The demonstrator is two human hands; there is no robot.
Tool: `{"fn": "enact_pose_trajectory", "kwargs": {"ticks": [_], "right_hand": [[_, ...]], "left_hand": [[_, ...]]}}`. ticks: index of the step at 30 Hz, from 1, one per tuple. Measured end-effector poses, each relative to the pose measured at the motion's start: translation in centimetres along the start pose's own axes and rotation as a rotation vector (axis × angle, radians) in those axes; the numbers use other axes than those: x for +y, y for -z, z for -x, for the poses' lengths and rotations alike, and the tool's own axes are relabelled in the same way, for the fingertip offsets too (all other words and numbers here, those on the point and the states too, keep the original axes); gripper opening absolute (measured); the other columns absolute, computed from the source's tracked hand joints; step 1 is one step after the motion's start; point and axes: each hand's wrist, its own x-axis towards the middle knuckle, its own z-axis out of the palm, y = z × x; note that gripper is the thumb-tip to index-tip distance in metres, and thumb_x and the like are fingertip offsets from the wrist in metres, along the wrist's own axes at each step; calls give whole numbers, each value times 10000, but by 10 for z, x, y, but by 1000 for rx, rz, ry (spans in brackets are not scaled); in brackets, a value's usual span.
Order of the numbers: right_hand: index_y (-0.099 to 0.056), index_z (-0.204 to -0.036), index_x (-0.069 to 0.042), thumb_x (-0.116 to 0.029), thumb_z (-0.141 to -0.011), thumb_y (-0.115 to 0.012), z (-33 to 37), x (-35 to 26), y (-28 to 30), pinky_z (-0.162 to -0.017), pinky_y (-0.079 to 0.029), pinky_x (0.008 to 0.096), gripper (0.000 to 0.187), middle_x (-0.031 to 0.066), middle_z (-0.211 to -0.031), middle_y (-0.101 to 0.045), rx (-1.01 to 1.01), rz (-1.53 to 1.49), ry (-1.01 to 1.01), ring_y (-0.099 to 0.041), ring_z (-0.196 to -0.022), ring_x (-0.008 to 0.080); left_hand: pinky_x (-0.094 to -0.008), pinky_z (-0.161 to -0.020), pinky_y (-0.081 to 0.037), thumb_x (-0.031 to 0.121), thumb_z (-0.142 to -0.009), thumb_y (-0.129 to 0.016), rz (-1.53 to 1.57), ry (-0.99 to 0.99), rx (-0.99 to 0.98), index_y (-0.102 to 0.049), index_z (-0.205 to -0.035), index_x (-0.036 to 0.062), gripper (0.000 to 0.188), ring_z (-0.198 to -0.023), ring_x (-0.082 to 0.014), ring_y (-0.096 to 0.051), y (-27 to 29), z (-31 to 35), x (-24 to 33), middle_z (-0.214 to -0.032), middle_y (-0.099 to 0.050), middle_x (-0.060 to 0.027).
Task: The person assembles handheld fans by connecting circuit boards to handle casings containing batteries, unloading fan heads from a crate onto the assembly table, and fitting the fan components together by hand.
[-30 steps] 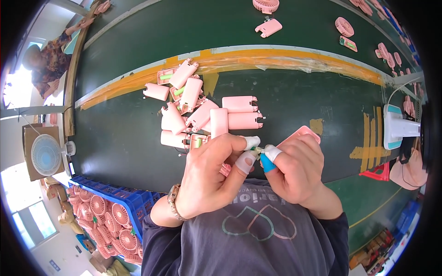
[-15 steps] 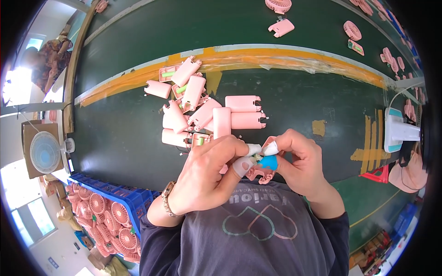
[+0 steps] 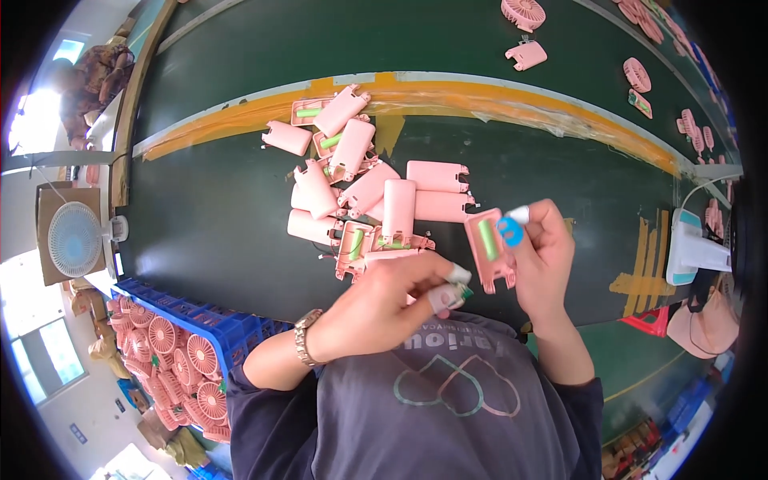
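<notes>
My right hand [image 3: 544, 256] holds a pink plastic fan-handle shell [image 3: 490, 250] upright, its open side showing a green battery. The thumb wears a blue finger cot and the forefinger a white one. My left hand [image 3: 384, 308], with taped fingertips and a wristwatch, is curled just left of the shell, pinching a small green piece [image 3: 462, 294] that I cannot make out. A heap of the same pink shells [image 3: 368, 188] lies on the dark green table right above my hands, some open with green batteries inside.
A yellow tape strip [image 3: 480, 92] crosses the green table [image 3: 208, 216]. Pink fan heads and shells [image 3: 524, 16] lie at the far side. A blue crate of pink fan heads [image 3: 176, 352] sits lower left, a white desk fan [image 3: 76, 236] at left, another person [image 3: 88, 76] at upper left.
My hands have drawn apart. The right hand has lifted the pink shell up and to the right, turning its open side into view; the left hand has dropped lower.
</notes>
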Motion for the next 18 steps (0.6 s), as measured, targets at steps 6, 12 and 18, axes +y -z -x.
{"fn": "enact_pose_trajectory", "kwargs": {"ticks": [6, 12, 18], "right_hand": [[-464, -937, 0, -41, -945, -501, -21, 21, 13, -319, -356, 226, 56, 59, -598, -517, 186, 48, -25, -530, -427, 107], [-492, -1081, 20, -40, -922, -553, -18, 57, 41, -614, -524, 260, 181, 105, -885, -631, 131, 281, 156, -626, -762, 143], [-439, -1161, 10, -33, -916, -544, 8, 24, 21, -905, -445, 332, 270, 155, -980, -649, -33, -23, 304, -596, -991, 207]], "left_hand": [[-213, -645, -488, 27, -949, -508, 183, -73, 161, -519, -1139, -45, 204, -748, -83, -620, 9, 0, -1, -892, -628, -58], [-223, -681, -490, -1, -946, -496, 147, -139, 283, -517, -1162, -40, 221, -758, -94, -589, 2, -10, 1, -887, -630, -56], [-254, -656, -486, -19, -905, -540, -108, -251, 338, -583, -1089, -21, 188, -719, -149, -595, -4, -12, 6, -880, -611, -89]]}}
